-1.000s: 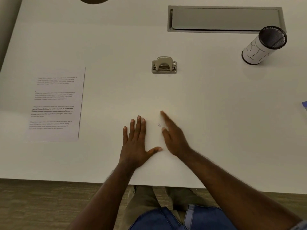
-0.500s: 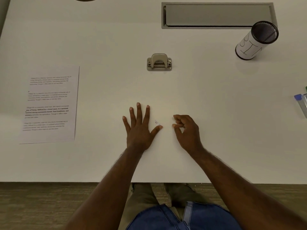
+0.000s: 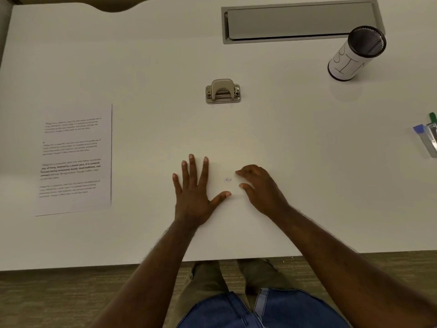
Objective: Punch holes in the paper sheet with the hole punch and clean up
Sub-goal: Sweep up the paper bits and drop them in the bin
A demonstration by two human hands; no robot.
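A printed paper sheet (image 3: pixel 75 159) lies flat at the left of the white table (image 3: pixel 307 185). The metal hole punch (image 3: pixel 223 91) stands at the table's middle, beyond both hands. My left hand (image 3: pixel 195 190) rests flat on the table with its fingers spread. My right hand (image 3: pixel 261 188) is beside it, fingers curled, thumb and forefinger apart. Between the two hands lies a tiny paper scrap (image 3: pixel 228 179), touched by neither hand.
A black mesh cup wrapped in white paper (image 3: pixel 354 55) stands at the back right. A grey cable hatch (image 3: pixel 300 21) is set into the table's far side. Pens and a blue-capped item (image 3: pixel 428 138) lie at the right edge. The table's near edge runs just below my wrists.
My right hand went from flat and edge-on to curled, then drew closer to the scrap. My left hand slid forward slightly and stays flat.
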